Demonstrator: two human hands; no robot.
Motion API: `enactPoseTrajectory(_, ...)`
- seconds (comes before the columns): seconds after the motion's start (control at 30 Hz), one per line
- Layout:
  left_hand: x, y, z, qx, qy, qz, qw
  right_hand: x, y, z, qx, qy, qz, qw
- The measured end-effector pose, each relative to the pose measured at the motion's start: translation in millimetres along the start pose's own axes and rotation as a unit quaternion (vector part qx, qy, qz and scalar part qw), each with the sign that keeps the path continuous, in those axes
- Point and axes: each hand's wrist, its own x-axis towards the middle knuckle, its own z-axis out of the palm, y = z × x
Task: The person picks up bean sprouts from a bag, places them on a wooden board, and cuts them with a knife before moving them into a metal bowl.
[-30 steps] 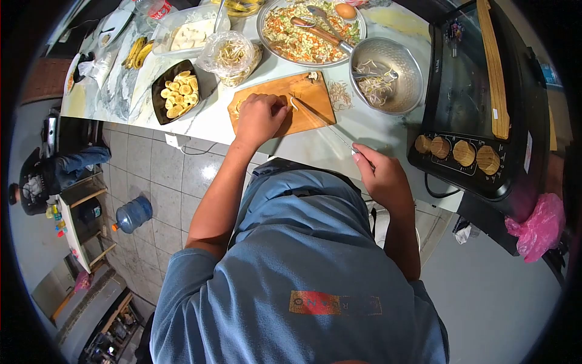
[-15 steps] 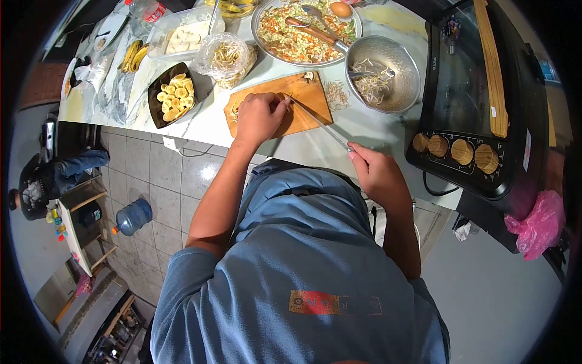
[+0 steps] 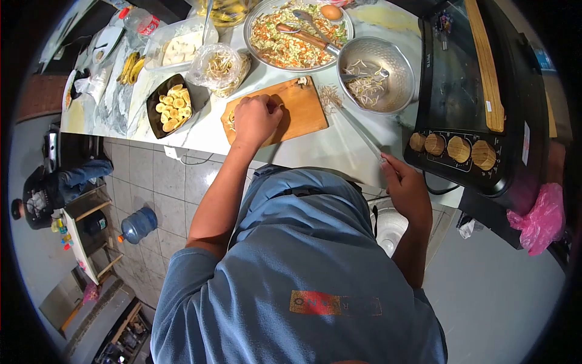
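My left hand is closed over the wooden cutting board, fingers curled round bean sprouts whose pale ends show beside it. Most of that bunch is hidden under the hand. My right hand grips the handle of a knife. Its blade slants to the far left, off the board, with the tip by a small heap of thin trimmings on the counter. Right of the heap, a hammered metal pot holds loose bean sprouts. A knotted-looking plastic bag of sprouts lies behind the board.
A black bowl of sliced rounds stands left of the board. Behind are a tray of chopped vegetables with an egg, and a plastic tub. A toaster oven flanks the right. Another person is far left.
My right hand has moved right with the knife, taking the blade from beside my left fingers to the trimmings off the board. My left hand stays about where it was.
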Motion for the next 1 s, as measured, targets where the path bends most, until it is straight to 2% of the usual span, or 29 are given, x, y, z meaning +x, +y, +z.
enactPoseTrajectory(0.13,10.6,9.0,-5.9,0.004,-0.011,-0.001,1.0,-10.0,14.3,1.5,0.044,-0.003,0.034,0.998)
enactPoseTrajectory(0.23,23.0,25.6,-16.0,-0.063,-0.024,0.034,0.997,-18.1,24.9,8.8,0.081,-0.001,0.024,0.996)
enactPoseTrajectory(0.37,50.9,67.5,-26.4,-0.153,-0.054,0.063,0.985,-28.7,28.8,13.1,0.117,-0.008,0.058,0.991)
enactPoseTrajectory(0.47,64.0,105.6,-28.6,-0.294,-0.097,0.128,0.942,-36.6,30.8,14.2,0.124,-0.002,0.067,0.99)
enactPoseTrajectory(0.6,81.6,125.2,-17.3,-0.287,-0.106,0.195,0.932,-45.8,38.0,19.2,0.139,0.015,0.075,0.987)
enactPoseTrajectory(0.73,79.3,108.2,-25.4,-0.285,-0.1,0.156,0.94,-47.5,37.3,21.2,0.126,0.006,0.073,0.989)
enactPoseTrajectory(0.87,71.0,52.8,-45.2,-0.286,-0.093,0.113,0.947,-38.4,31.0,22.3,0.121,-0.014,0.06,0.991)
enactPoseTrajectory(0.9,69.7,27.9,-46.7,-0.294,-0.081,0.143,0.942,-35.1,29.2,22.2,0.114,-0.024,0.054,0.992)
enactPoseTrajectory(1.0,36.4,-5.3,-79.8,-0.289,-0.113,0.06,0.949,-25.1,19.9,22.4,0.095,-0.038,0.028,0.994)
